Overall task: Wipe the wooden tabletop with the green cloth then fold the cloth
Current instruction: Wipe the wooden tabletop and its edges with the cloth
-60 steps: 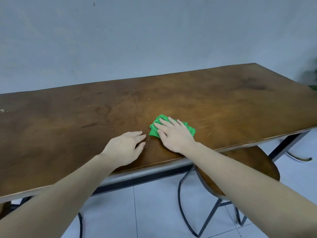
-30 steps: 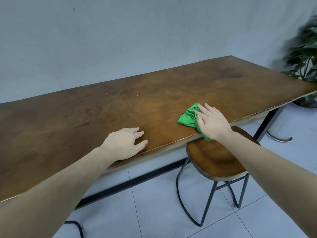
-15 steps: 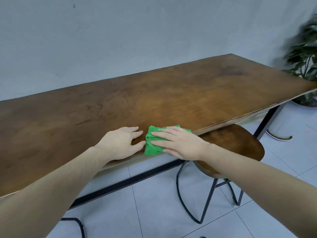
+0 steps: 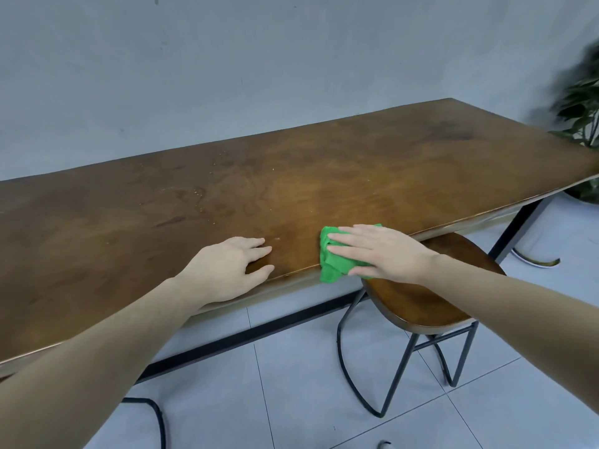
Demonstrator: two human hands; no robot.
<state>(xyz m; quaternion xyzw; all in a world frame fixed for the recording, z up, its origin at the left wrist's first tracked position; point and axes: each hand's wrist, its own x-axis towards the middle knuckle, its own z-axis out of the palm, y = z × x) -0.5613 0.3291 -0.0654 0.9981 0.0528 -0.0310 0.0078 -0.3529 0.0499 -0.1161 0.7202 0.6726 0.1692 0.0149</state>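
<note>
right hand (image 4: 385, 251): flat, fingers straight, presses cloth (image 4: 334, 264) | cloth: at near counter (image 4: 356, 163) edge, part hangs over | left hand (image 4: 227, 270): flat on counter, holds nothing | risk: cloth may slip off edge onto stool (image 4: 431, 286); crumbs (image 4: 197, 191) missed

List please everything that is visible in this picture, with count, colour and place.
tabletop: one, brown wood, across the middle
crumbs: several, pale, scattered on the tabletop's left-centre part
cloth: one, green, bunched at the near table edge, partly hanging over it
stool: one, brown seat, black frame, below the table at right
plant: one, green, far right
wall: grey, behind
floor: pale tiles
left hand: flat on the tabletop
right hand: pressing on the cloth
</note>
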